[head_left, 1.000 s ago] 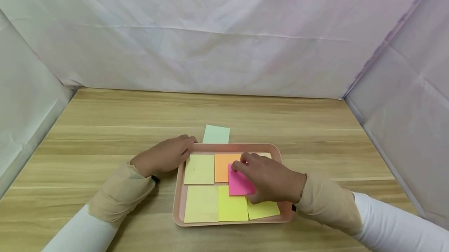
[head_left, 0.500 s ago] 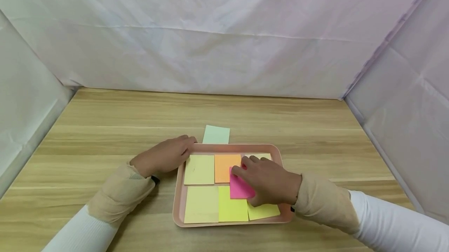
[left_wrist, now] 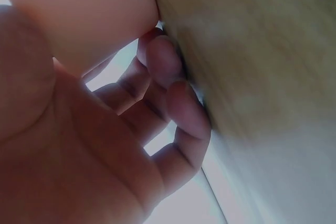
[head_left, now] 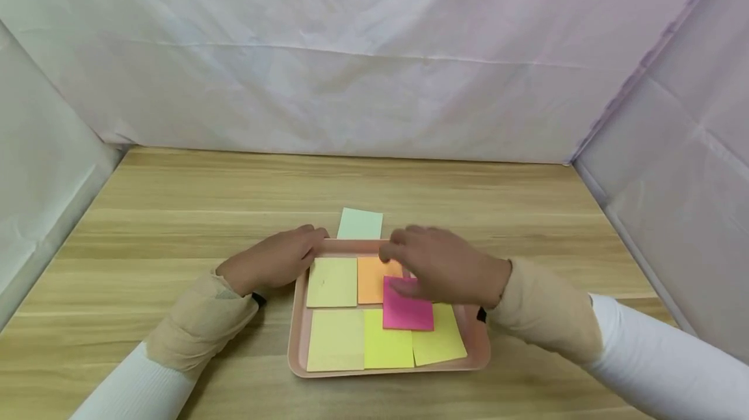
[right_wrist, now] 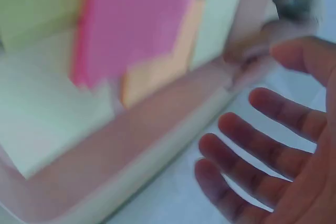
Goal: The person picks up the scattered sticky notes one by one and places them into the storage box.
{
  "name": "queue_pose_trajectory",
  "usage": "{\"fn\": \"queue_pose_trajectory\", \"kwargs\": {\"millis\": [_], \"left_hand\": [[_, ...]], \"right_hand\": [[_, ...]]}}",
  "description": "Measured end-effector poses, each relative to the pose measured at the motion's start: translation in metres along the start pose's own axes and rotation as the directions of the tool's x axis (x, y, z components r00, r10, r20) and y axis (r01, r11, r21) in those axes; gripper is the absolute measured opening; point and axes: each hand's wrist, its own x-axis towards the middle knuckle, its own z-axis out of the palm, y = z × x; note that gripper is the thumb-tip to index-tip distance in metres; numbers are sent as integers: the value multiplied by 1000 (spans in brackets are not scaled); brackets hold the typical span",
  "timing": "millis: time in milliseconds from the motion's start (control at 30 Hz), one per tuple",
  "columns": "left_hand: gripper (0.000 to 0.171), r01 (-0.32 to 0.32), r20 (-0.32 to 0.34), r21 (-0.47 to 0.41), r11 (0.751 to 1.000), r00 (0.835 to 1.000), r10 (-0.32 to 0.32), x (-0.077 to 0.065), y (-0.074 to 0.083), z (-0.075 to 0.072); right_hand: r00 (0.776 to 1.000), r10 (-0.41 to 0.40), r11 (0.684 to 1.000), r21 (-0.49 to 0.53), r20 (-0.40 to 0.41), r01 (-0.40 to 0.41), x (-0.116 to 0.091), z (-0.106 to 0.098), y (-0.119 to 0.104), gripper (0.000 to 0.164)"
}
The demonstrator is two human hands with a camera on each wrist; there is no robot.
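A pink tray point(head_left: 296, 342) holds several sticky note pads in two rows. A magenta sticky note pad point(head_left: 407, 313) lies on top of the others, overlapping the orange point(head_left: 370, 280) and bright yellow pads point(head_left: 388, 348). My right hand point(head_left: 445, 267) hovers above the tray's far right part with nothing in it; the right wrist view shows its fingers point(right_wrist: 252, 135) spread and apart from the pads. My left hand point(head_left: 275, 256) holds the tray's far left corner, its curled fingers point(left_wrist: 184, 111) low by the table. Its thumb is hard to make out.
A pale green sticky note pad point(head_left: 359, 223) lies on the wooden table point(head_left: 234, 186) just behind the tray, partly hidden by its far rim. White cloth walls point(head_left: 351, 82) enclose the table at the back and both sides.
My right hand has let go of the magenta pad and lifted toward the tray's far side. The pad had first shifted slightly toward me. My left hand has stayed still.
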Motion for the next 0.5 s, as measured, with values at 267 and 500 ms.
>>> {"fn": "queue_pose_trajectory", "kwargs": {"millis": [267, 500], "left_hand": [[17, 36, 8, -11, 999, 999, -35, 0, -1, 3], [19, 30, 8, -9, 1000, 1000, -30, 3, -1, 5]], "right_hand": [[999, 54, 998, 22, 4, -54, 50, -14, 30, 21], [989, -13, 995, 104, 145, -2, 78, -6, 51, 21]]}}
